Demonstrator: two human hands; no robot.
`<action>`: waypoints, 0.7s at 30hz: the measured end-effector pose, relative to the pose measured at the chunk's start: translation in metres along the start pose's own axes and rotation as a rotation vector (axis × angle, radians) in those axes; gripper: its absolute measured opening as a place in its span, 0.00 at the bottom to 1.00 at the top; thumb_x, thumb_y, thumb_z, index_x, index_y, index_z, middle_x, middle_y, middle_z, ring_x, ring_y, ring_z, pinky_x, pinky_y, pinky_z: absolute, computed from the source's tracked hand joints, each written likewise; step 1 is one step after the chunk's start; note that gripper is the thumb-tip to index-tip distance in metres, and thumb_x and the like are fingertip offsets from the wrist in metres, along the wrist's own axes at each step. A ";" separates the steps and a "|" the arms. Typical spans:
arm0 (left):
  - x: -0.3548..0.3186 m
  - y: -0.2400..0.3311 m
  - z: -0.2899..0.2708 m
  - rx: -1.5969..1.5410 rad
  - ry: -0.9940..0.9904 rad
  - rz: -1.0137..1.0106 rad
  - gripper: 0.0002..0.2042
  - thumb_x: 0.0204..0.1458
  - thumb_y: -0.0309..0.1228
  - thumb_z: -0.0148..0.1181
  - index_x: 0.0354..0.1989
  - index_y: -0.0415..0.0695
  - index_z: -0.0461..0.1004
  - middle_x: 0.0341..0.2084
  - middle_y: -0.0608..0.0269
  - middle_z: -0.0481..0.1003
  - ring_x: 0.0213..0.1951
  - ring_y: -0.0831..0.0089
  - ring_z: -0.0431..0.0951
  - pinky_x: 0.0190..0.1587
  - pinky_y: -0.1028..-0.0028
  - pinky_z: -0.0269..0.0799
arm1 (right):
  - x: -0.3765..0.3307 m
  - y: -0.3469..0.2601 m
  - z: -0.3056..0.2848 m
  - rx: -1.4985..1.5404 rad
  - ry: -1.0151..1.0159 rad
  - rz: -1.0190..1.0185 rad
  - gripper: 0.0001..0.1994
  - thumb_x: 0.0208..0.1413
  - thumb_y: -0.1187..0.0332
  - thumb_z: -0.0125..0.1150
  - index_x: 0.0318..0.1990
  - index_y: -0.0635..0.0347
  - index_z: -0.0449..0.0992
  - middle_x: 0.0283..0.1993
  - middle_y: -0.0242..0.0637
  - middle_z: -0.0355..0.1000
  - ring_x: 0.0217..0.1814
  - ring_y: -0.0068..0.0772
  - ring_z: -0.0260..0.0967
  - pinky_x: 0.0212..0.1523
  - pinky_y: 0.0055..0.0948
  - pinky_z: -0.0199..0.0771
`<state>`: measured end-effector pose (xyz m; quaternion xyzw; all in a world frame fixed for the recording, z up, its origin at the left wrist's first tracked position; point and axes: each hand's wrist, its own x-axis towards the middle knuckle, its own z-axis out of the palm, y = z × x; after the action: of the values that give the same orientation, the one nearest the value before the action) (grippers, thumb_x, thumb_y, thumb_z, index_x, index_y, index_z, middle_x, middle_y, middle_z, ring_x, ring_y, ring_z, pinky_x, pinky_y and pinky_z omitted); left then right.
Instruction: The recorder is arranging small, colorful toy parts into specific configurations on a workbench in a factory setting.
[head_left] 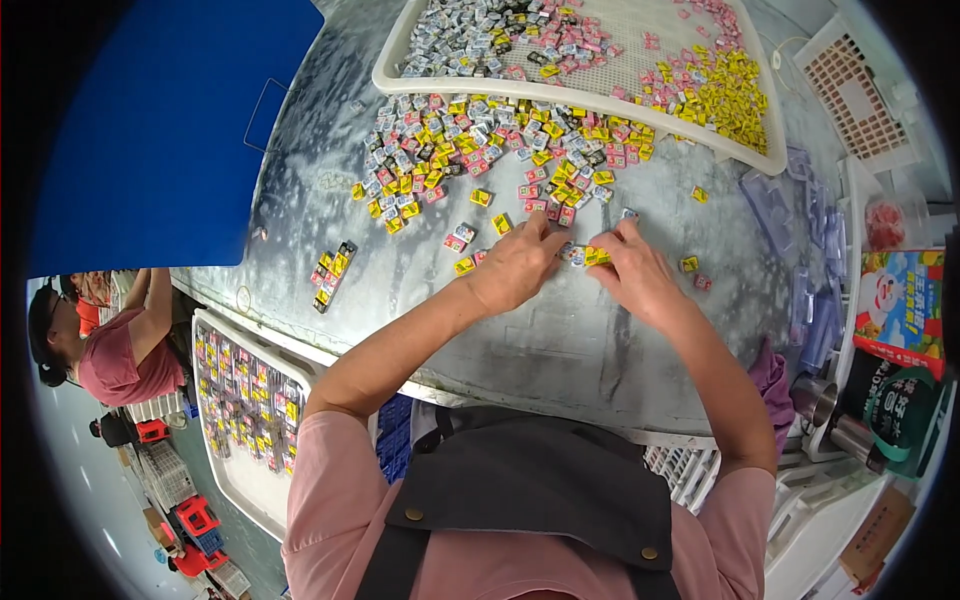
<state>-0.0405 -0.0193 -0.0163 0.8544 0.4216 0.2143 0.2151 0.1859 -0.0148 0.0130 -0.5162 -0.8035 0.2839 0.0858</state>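
Note:
Over the grey tabletop (560, 340), my left hand (515, 268) has its fingers bent together; what is in them, if anything, is hidden. Beside its fingertips lies a small white-and-blue block (572, 254). My right hand (640, 275) is closed on a small yellow block (597, 256) just right of that one. Another whitish block (628, 214) shows by the right index finger. Pink blocks (535, 205) lie beyond my left fingertips. Farther off is a heap of small pink, yellow, white and black blocks (430, 160).
A white mesh tray (580, 92) of sorted blocks stands at the back. Left lies a filled strip of blocks (333, 275); below it, a white tray (250, 500) holds several strips. Clear plastic pieces (770, 210) lie right. Someone in pink (130, 360) works at far left.

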 end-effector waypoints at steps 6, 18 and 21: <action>0.003 0.002 0.009 0.062 -0.006 -0.040 0.18 0.50 0.25 0.67 0.51 0.39 0.75 0.39 0.52 0.70 0.38 0.54 0.77 0.42 0.60 0.76 | 0.003 0.001 0.015 -0.112 0.050 -0.075 0.15 0.55 0.66 0.67 0.49 0.53 0.76 0.48 0.42 0.65 0.41 0.49 0.75 0.39 0.47 0.77; -0.021 0.018 0.001 -0.042 -0.016 -0.080 0.16 0.52 0.26 0.65 0.50 0.41 0.75 0.38 0.52 0.70 0.39 0.53 0.77 0.40 0.59 0.76 | -0.017 -0.005 0.032 -0.095 0.050 -0.108 0.16 0.56 0.66 0.67 0.52 0.52 0.75 0.46 0.40 0.66 0.39 0.48 0.75 0.39 0.47 0.77; -0.027 0.020 0.005 -0.041 -0.003 -0.095 0.16 0.52 0.26 0.65 0.50 0.41 0.73 0.38 0.51 0.69 0.39 0.50 0.78 0.41 0.58 0.76 | -0.021 -0.019 0.029 -0.099 0.025 -0.083 0.15 0.55 0.67 0.67 0.50 0.53 0.76 0.46 0.43 0.67 0.42 0.49 0.76 0.41 0.47 0.77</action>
<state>-0.0398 -0.0538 -0.0146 0.8292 0.4570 0.2109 0.2433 0.1678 -0.0500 0.0026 -0.4895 -0.8361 0.2337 0.0821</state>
